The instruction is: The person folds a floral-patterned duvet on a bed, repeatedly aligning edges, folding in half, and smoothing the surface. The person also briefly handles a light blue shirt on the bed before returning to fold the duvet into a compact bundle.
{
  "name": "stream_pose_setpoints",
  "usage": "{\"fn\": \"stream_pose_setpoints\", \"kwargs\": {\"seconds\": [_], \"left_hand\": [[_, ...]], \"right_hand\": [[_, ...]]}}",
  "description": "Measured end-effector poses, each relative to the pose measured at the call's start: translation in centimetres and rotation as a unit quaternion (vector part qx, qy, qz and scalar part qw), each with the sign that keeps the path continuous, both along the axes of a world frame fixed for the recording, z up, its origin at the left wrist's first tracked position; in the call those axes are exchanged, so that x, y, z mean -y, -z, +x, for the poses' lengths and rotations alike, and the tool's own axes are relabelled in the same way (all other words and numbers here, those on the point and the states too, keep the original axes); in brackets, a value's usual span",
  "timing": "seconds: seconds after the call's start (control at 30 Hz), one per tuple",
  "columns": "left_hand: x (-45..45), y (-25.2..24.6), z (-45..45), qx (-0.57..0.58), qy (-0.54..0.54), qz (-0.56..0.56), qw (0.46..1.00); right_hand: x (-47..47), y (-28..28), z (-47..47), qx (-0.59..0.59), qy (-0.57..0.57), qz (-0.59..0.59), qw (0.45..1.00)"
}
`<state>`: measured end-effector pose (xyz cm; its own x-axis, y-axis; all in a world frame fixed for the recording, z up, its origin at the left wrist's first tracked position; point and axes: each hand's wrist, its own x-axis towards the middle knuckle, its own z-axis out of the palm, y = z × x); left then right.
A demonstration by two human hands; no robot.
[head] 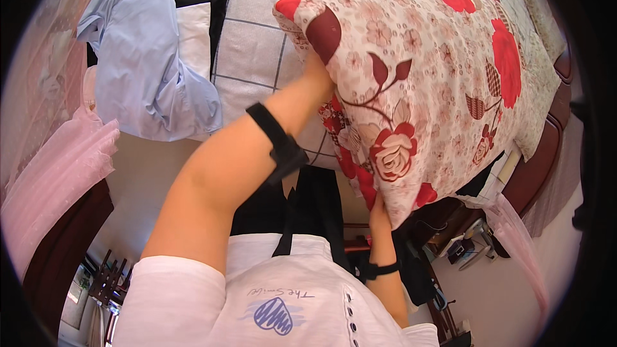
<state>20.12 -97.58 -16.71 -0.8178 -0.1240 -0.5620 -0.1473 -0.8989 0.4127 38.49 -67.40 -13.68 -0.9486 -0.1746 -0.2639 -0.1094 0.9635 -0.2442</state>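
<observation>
A large floral pillow [424, 72], white with red roses and maroon leaves, is tilted up over the right side of the bed. My left forearm reaches across to its left edge, where my left hand [319, 65] goes behind the cloth; the fingers are hidden. At the pillow's lower corner, my right hand [380, 209] grips the fabric from below, with the fingertips partly covered. Red patterned cloth shows along the underside between my hands. Black straps are around both my arms.
The bed has a white checked bedspread [255, 48]. Light blue cloth [140, 67] lies at its left, over a black-edged white piece [195, 33]. Another pale pillow [535, 86] rests near the dark wooden headboard [544, 154]. Pink netting [67, 154] hangs at the left, more at the right.
</observation>
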Motion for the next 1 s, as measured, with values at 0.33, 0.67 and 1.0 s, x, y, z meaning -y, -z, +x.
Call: {"fn": "stream_pose_setpoints", "kwargs": {"seconds": [0.33,0.67,1.0], "left_hand": [[5.7,9.3,-1.2,-0.141,0.165,-0.687,0.693],[7.3,4.6,-1.5,-0.111,0.176,-0.522,0.827],[13.2,-2.2,0.8,0.106,0.036,-0.605,0.789]], "right_hand": [[3.3,1.5,1.3,0.051,-0.013,-0.079,0.996],[3.2,-8.1,-0.2,-0.081,0.040,-0.055,0.994],[-5.2,-3.0,2.2,-0.029,0.197,-0.006,0.980]]}}
